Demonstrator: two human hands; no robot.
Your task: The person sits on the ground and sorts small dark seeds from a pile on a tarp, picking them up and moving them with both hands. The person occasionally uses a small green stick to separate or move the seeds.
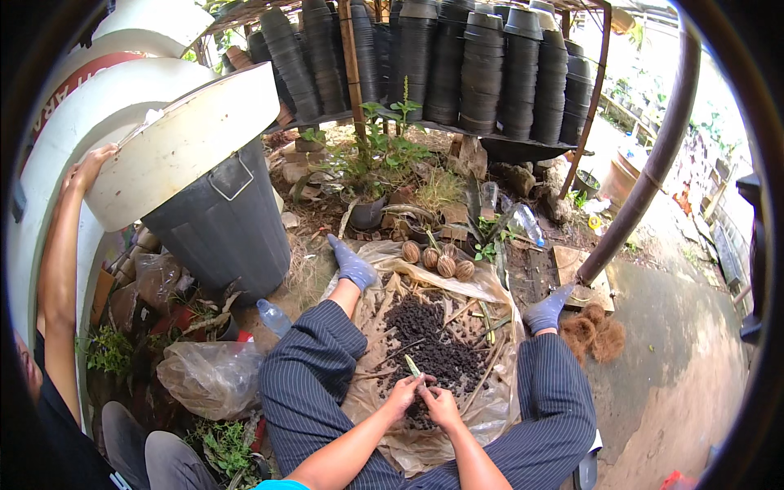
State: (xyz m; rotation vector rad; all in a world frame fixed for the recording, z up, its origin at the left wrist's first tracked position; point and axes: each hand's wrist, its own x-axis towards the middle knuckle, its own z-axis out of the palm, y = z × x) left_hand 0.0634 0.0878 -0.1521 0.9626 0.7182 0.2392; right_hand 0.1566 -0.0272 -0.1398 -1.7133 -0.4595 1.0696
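Observation:
My left hand [402, 395] and my right hand [440, 407] meet over a plastic sheet [441, 442] spread between my legs. A short pointed green leaf piece [413, 366] with pale edges sticks up from between my fingers, its lower end hidden by them. Both hands appear to grip it. Just beyond lies a heap of dark crumbly soil [422, 324], with dry leaf strips and sticks about it. Several brown striped, fibre-wrapped balls [446, 266] rest at the sheet's far edge, and a long green leaf strip [488, 322] is to the right of the soil.
A black bin [226, 226] with a white board on top stands at the left, near another person's arm [61, 288]. Stacked black plastic pots [481, 73] fill the rack behind. A slanting pole [643, 165] and coconut-fibre clumps [593, 334] are at the right.

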